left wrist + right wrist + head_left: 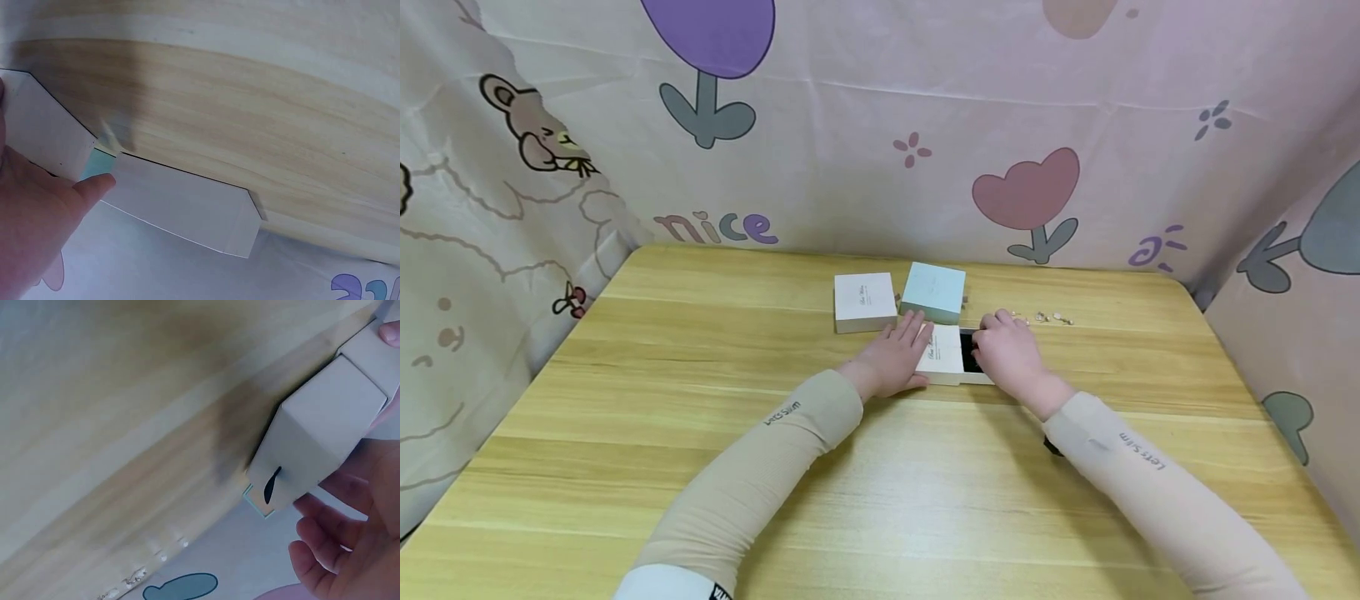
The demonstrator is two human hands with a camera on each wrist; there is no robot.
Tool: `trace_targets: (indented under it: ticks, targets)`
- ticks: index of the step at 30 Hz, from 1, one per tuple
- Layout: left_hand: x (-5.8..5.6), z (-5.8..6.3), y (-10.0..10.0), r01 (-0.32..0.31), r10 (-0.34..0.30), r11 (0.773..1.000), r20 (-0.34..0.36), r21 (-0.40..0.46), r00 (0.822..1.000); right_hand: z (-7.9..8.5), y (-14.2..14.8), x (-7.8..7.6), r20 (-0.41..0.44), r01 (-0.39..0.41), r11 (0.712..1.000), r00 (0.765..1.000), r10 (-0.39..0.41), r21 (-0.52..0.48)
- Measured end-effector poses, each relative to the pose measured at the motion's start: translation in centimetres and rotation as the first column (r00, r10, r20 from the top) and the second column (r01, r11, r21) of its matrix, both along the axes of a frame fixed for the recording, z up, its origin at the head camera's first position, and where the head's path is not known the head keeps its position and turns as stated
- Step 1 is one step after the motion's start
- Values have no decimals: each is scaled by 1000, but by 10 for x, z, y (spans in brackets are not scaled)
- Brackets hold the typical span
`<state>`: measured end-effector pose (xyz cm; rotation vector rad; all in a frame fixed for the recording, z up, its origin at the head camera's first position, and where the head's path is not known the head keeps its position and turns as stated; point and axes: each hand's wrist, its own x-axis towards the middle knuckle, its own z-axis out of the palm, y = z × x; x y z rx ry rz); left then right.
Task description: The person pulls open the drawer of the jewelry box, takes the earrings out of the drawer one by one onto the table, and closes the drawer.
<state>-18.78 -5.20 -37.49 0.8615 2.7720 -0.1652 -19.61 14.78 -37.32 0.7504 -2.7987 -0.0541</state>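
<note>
A white drawer box (942, 354) lies in front of two other boxes, its drawer (977, 378) pulled out to the right and showing a black inside. My left hand (891, 358) rests on the box's left part, fingers extended. Over the drawer is my right hand (1011, 354), its fingertips at the black inside; whether they pinch anything is hidden. In the right wrist view, the other fingers (312, 550) curl loosely beyond the drawer's end, near a dark ribbon tab (272, 485). Several small shiny pieces of jewellery (1042, 317) lie right of this hand.
Behind stand a closed white box (863, 300) and a closed pale blue box (934, 290), side by side. A small black object (1052, 447) shows partly under the right sleeve. A printed cloth (850, 125) hangs along the back edge of the wooden table (700, 333).
</note>
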Motion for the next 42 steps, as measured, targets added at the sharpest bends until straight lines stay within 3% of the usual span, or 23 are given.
trace_targets:
  ticks: [6, 17, 33, 38, 42]
  targets:
    - [0, 0, 0, 3, -3, 1000, -1, -1, 1000, 0, -3, 1, 21, 55, 998, 998, -56, 26]
    - [1, 1, 0, -3, 3, 1000, 8, 14, 1000, 1, -5, 1, 43, 64, 998, 997, -64, -2]
    - [1, 0, -2, 7, -7, 1000, -4, 8, 1000, -1, 0, -5, 91, -2, 1000, 996, 0, 14]
    - [1, -1, -2, 10, -10, 1000, -5, 0, 1000, 9, 7, -8, 192, -14, 996, 981, 31, -91]
    - [0, -1, -2, 8, -8, 1000, 1, 2, 1000, 27, 17, -19, 305, 83, 968, 952, -7, -235]
